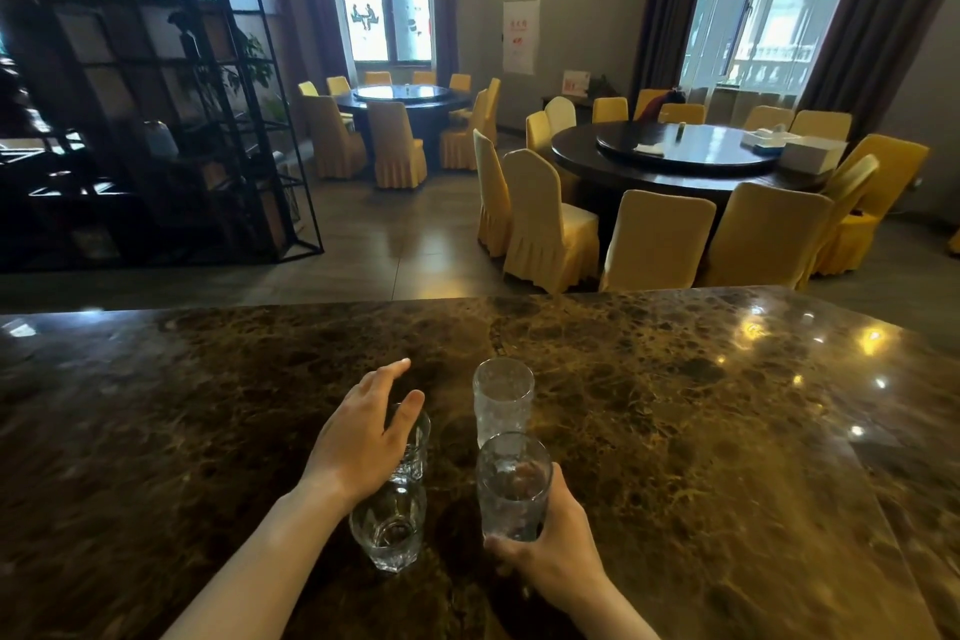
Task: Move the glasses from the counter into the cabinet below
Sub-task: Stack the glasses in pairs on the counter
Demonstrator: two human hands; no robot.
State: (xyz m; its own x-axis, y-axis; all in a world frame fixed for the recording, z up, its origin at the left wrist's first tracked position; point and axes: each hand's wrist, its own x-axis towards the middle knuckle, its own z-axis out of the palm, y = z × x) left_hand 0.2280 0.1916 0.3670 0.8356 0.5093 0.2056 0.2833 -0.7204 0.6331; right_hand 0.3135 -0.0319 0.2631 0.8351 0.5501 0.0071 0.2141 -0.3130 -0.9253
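Several clear glasses stand on the dark marble counter (675, 405). My right hand (556, 551) grips the near right glass (514, 478) round its lower part. Just behind it stands a tall textured glass (503, 398), untouched. My left hand (358, 437) reaches over the far left glass (415, 447) with fingers straight and spread; the thumb lies across its rim and the palm hides its left side. A short faceted glass (388, 530) stands under my left wrist. The cabinet below the counter is out of sight.
The counter's far edge (467, 299) runs across the view. Beyond it lie a dining room floor, round dark tables (675, 156) ringed by yellow-covered chairs (545, 224), and a black metal shelf unit (156, 94) at the left.
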